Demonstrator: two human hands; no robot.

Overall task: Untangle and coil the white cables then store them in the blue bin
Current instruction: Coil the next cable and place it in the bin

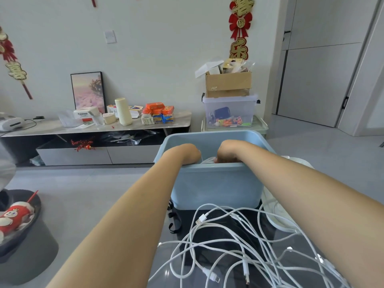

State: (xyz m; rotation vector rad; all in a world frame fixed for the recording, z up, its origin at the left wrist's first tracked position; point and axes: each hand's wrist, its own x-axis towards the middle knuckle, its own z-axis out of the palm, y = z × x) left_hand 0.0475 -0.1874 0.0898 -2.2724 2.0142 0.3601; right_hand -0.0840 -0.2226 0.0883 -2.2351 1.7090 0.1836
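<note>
Reaching over the near rim, I have both hands inside the one blue bin (216,181): my left hand (190,153) dips below the rim, grip not discernible, while my right hand (227,155) curls its fingers on a white coiled cable (208,160). Several white cables (224,246), count indeterminable, lie tangled on the dark table (220,231) just before the bin.
</note>
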